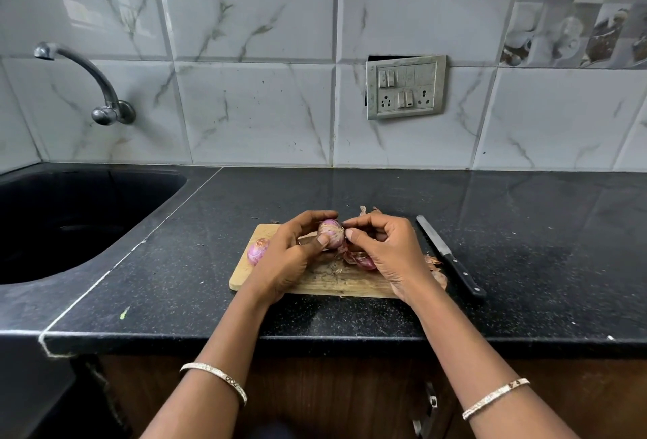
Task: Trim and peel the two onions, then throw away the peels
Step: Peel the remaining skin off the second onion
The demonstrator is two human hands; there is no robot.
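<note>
My left hand (292,253) grips a small purple onion (332,232) above a wooden cutting board (315,282). My right hand (383,246) meets it from the right, thumb and forefinger pinching the skin at the onion's right side. A second purple onion (257,251) lies on the board's left end, partly behind my left hand. Loose peels (359,260) sit on the board under my right hand, and more peels (436,265) lie off its right edge.
A black-handled knife (451,260) lies on the black counter (525,246) just right of the board. A dark sink (70,221) with a wall tap (101,88) is at the left. A switch panel (406,86) is on the tiled wall.
</note>
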